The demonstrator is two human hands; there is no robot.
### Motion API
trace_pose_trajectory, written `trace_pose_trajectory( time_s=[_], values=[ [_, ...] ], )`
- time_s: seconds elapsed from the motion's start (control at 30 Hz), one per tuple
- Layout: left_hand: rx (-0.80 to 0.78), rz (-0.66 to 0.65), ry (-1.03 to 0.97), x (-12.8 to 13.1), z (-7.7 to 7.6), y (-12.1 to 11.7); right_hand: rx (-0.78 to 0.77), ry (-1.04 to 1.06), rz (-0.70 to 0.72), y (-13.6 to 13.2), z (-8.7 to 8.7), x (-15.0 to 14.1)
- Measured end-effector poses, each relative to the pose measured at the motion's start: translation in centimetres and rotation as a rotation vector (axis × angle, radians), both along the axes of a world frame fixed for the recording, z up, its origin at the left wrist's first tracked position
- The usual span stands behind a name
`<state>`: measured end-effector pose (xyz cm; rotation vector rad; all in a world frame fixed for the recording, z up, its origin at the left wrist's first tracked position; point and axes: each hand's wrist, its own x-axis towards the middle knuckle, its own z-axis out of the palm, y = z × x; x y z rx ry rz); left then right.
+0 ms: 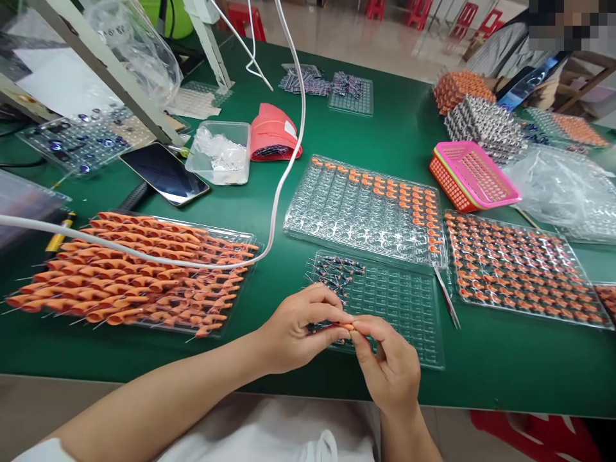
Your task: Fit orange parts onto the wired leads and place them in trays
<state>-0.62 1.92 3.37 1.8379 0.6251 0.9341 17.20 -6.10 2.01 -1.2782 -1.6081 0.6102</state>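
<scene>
Where the fingertips of my two hands meet, a small orange piece (347,326) is gripped, held over the near clear tray (399,308). My left hand (301,327) pinches it between thumb and fingers; my right hand (392,366) is likewise closed on its other end. Dark components (337,273) lie loose on that tray's left part. Directly beyond, I record a partly filled tray (346,212), orange pieces occupying its far edge and right side. Tweezers (447,298) lie between the near tray and a filled tray (524,269) on the right. To the left, orange parts (144,276) are stacked in overlapping rows on the green table (283,273), with a phone (166,173) behind them.
</scene>
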Motion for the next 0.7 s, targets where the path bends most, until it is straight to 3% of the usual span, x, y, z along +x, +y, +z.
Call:
trace_pose_trajectory(
  time_s=[0.7],
  values=[
    [-0.024,0.06,-0.021,0.18,-0.49,-0.15,0.108,-0.137,-0.031,-0.06,-0.54,0.38]
  ],
)
